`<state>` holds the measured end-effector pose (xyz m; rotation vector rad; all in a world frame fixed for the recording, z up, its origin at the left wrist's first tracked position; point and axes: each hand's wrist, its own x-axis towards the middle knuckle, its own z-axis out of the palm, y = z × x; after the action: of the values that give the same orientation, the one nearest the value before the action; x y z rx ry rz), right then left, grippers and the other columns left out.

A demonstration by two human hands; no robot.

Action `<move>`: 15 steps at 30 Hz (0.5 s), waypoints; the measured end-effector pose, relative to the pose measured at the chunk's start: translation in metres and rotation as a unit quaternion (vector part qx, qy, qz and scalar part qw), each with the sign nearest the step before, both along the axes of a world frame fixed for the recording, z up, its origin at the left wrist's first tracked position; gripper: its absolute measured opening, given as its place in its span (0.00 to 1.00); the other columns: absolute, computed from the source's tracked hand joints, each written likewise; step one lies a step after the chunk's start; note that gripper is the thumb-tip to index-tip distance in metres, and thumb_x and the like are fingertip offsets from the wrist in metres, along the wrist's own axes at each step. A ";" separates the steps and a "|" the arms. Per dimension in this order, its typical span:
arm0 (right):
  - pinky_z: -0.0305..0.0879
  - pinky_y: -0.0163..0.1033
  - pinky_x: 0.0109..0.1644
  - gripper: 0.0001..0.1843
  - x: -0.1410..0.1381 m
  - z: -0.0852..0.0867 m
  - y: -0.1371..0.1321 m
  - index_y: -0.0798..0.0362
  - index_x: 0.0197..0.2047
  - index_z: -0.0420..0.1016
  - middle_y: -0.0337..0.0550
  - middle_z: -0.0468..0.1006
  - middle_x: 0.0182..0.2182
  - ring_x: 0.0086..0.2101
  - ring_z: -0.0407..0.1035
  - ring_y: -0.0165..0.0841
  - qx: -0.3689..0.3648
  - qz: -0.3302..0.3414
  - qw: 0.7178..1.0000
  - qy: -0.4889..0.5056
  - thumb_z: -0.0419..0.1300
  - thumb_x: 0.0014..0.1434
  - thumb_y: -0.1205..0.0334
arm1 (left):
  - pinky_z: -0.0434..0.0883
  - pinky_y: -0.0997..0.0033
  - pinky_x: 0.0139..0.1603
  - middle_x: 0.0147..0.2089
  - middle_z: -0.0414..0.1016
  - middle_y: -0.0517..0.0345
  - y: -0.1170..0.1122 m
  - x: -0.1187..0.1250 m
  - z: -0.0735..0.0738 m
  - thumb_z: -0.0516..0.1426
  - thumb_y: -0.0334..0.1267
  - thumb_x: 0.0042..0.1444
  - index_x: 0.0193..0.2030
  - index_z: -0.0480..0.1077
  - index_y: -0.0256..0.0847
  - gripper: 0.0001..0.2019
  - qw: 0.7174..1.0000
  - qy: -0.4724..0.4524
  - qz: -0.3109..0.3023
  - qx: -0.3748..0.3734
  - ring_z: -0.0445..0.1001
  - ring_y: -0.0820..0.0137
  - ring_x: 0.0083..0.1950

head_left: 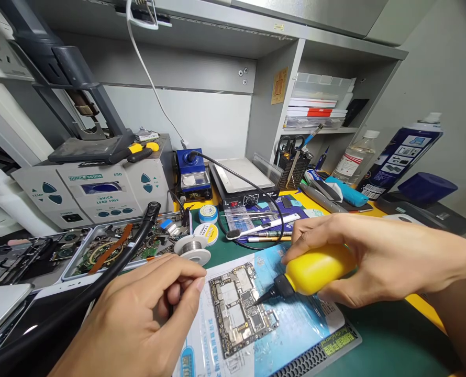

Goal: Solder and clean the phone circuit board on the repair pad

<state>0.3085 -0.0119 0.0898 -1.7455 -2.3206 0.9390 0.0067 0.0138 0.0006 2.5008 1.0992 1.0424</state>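
My right hand point(358, 262) is wrapped round a yellow squeeze bottle point(321, 267) with a black nozzle, held tilted so the narrow tip points down and left. That tip is at a chip area on a phone circuit board point(233, 309); whether it touches cannot be made out. The board lies flat on a blue and white printed mat point(288, 324). To the left of the board, my left hand point(139, 314) is closed, thumb and forefinger close together near the board's upper left edge. What its curled fingers hold, if anything, is hidden.
A solder wire spool point(193, 248) and a white toothbrush point(264, 226) lie beyond the mat. A black hose point(111, 283) runs beside my left hand, before a rework station point(99, 191). Behind are a heating plate point(244, 178), a pen holder point(296, 167) and a spray can point(400, 154).
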 end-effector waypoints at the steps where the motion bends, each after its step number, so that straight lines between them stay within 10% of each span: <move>1: 0.69 0.33 0.31 0.19 0.000 0.000 0.000 0.47 0.43 0.83 0.40 0.82 0.48 0.45 0.77 0.45 -0.001 0.001 1.000 0.001 0.69 0.44 0.63 | 0.67 0.82 0.24 0.25 0.71 0.71 0.000 0.000 0.000 0.58 0.42 0.63 0.38 0.71 0.50 0.03 1.000 -0.001 0.003 0.000 0.69 0.79 0.22; 15: 0.70 0.33 0.34 0.17 -0.002 -0.003 0.001 0.49 0.41 0.84 0.40 0.82 0.46 0.43 0.76 0.42 0.028 0.006 0.999 0.018 0.68 0.44 0.63 | 0.67 0.81 0.24 0.24 0.71 0.70 -0.001 -0.002 0.000 0.58 0.42 0.63 0.38 0.72 0.50 0.03 1.000 -0.005 0.010 -0.005 0.69 0.78 0.22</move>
<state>0.3065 -0.0112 0.0871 -1.6807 -2.3147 0.8916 0.0052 0.0129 0.0003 2.4789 1.1258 1.0521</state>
